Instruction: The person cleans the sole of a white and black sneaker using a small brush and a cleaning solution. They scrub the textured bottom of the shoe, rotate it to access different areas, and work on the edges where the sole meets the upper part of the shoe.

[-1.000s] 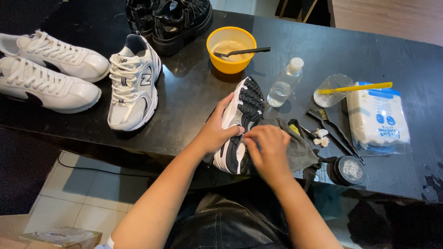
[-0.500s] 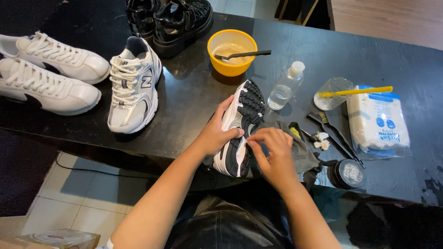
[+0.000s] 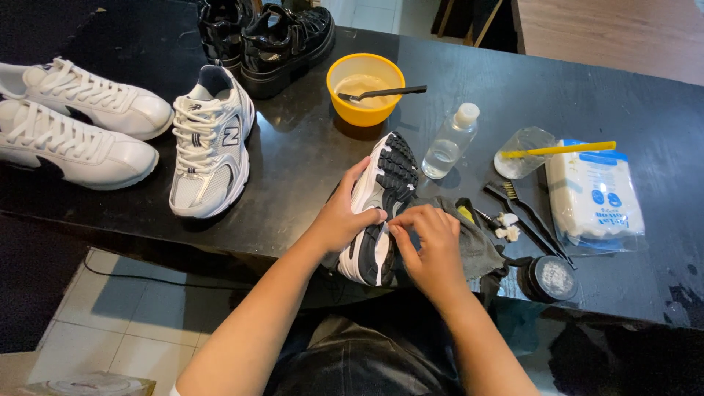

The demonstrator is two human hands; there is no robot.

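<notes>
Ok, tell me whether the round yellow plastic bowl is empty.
No: the yellow bowl holds pale liquid and a dark brush.

White-and-blue plastic package [image 3: 594, 192] lies on table's right.

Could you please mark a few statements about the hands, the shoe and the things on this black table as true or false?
1. The left hand grips the sneaker, which is turned so its sole shows. True.
2. The right hand rests on the plastic bottle. False: it is at the sneaker's sole, fingertips pinched; the bottle stands apart, untouched.
3. A brush lies across the yellow bowl. True.
4. The matching sneaker lies upside down. False: it stands upright, laces up, left of the hands.
5. A grey cloth lies under the right hand. True.
</notes>
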